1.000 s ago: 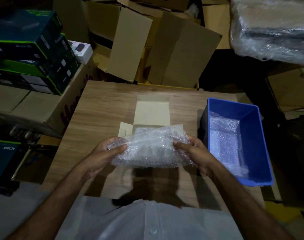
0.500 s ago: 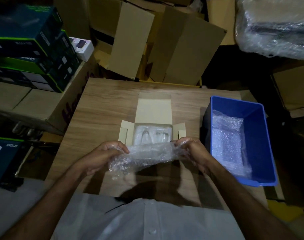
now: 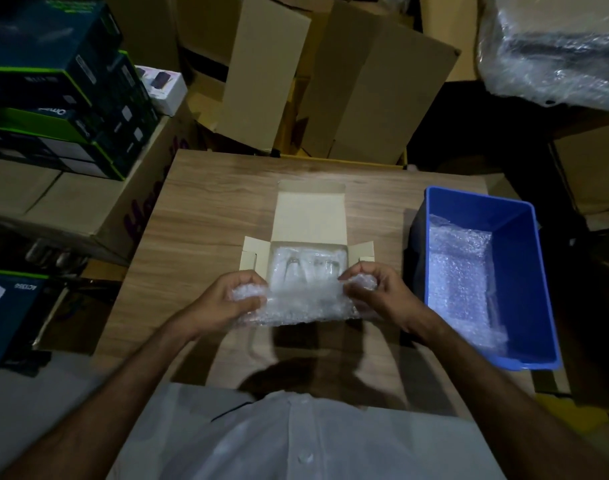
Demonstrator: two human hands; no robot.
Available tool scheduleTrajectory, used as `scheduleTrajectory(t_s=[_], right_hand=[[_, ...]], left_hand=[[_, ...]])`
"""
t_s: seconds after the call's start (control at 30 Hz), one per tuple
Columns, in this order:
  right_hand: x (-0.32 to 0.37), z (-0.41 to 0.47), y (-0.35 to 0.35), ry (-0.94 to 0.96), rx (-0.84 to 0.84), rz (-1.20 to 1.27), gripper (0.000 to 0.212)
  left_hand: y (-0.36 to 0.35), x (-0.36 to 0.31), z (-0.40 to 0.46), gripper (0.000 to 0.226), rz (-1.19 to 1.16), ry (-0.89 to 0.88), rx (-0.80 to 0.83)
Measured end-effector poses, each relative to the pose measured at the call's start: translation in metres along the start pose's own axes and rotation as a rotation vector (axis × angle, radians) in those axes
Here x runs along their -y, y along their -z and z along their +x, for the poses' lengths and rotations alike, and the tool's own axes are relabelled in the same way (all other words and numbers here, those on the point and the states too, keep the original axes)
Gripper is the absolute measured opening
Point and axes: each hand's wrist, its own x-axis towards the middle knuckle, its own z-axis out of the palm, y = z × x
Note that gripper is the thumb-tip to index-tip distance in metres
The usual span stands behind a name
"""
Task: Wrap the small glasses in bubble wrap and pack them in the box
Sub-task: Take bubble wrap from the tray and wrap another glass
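Both hands, the left hand (image 3: 232,299) and right hand (image 3: 379,292), clutch the ends of a bubble-wrap bundle (image 3: 303,306) just before the open cardboard box (image 3: 310,220), seemingly to lower it beside the wrapped glasses (image 3: 308,268) already inside.

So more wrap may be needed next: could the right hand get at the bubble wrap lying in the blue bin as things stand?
Probably not yet. The right hand grips one end of the bubble wrap sheet, the left hand the other. Once it lets go, the way looks free: the blue bin stands open-topped just beside it, its spare wrap uncovered.
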Motion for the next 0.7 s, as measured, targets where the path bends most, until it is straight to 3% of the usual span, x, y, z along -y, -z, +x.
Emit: scheduleTrajectory(t_s=[0.07, 0.2, 0.33, 0.43, 0.57, 0.7], right_hand=[[-0.008, 0.002, 0.000, 0.048, 0.010, -0.106, 0.014], [-0.016, 0.009, -0.003, 0.016, -0.009, -0.267, 0.026], [-0.020, 0.009, -0.005, -0.021, -0.034, -0.345, 0.004], [-0.024, 0.009, -0.005, 0.091, -0.083, -0.509, 0.016], [-0.026, 0.014, -0.009, 0.183, 0.016, -0.872, 0.020], [-0.025, 0.016, -0.017, 0.276, 0.091, -1.200, 0.016]], left_hand=[[-0.001, 0.002, 0.004, 0.011, 0.002, 0.012, 0.035], [0.000, 0.003, 0.008, 0.020, -0.062, 0.095, 0.111], [0.003, 0.010, 0.013, 0.028, -0.139, 0.141, 0.112], [0.001, 0.016, 0.020, 0.019, 0.129, 0.080, 0.061], [-0.010, 0.018, 0.034, 0.034, 0.471, -0.129, -0.071], [-0.027, 0.012, 0.043, 0.027, 0.914, -0.268, -0.084]])
